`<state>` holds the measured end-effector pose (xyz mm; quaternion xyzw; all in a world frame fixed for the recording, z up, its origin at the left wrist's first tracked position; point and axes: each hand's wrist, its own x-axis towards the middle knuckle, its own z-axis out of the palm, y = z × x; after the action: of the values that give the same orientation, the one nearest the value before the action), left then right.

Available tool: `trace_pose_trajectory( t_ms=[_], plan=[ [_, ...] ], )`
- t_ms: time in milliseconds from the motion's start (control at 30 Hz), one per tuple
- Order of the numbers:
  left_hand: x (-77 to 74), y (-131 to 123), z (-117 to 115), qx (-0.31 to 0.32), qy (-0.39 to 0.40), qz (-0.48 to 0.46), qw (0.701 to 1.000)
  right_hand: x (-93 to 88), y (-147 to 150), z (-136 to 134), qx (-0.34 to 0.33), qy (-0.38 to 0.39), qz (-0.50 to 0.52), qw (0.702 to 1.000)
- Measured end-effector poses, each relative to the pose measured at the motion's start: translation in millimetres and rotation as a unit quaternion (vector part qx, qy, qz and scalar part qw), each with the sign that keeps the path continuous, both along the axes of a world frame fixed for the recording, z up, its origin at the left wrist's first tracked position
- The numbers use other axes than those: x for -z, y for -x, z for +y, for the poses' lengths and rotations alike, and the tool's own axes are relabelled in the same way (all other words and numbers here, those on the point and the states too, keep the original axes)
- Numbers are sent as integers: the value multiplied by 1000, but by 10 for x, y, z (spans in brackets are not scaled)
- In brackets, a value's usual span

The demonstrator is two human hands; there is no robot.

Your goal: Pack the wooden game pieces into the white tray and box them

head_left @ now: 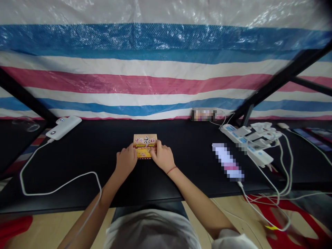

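A small Chinese chess box (145, 141), tan on its upper part and yellow with a dark red edge lower down, is on the black table in front of me. My left hand (126, 160) is closed on its left side. From the right, my right hand (164, 157) grips it, with fingers along the side and the thumb on the front. A thin red string circles my right wrist. The box's side faces and some fingertips are hidden.
A white power bank (64, 127) with a cable lies left on the black table (181, 183). To the right are a blurred phone (228, 162), a power strip (246, 143) with chargers and tangled cables. Behind hangs a striped plastic sheet (129, 83).
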<state>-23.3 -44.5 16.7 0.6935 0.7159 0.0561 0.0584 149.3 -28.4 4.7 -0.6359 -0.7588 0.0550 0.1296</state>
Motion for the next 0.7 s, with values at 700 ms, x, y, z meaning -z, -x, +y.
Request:
trace_pose_trajectory(
  t_ms=[700],
  plan=[
    [42, 254, 593, -48, 10, -72, 996, 57, 43, 573, -31, 13, 85, 996]
  ],
)
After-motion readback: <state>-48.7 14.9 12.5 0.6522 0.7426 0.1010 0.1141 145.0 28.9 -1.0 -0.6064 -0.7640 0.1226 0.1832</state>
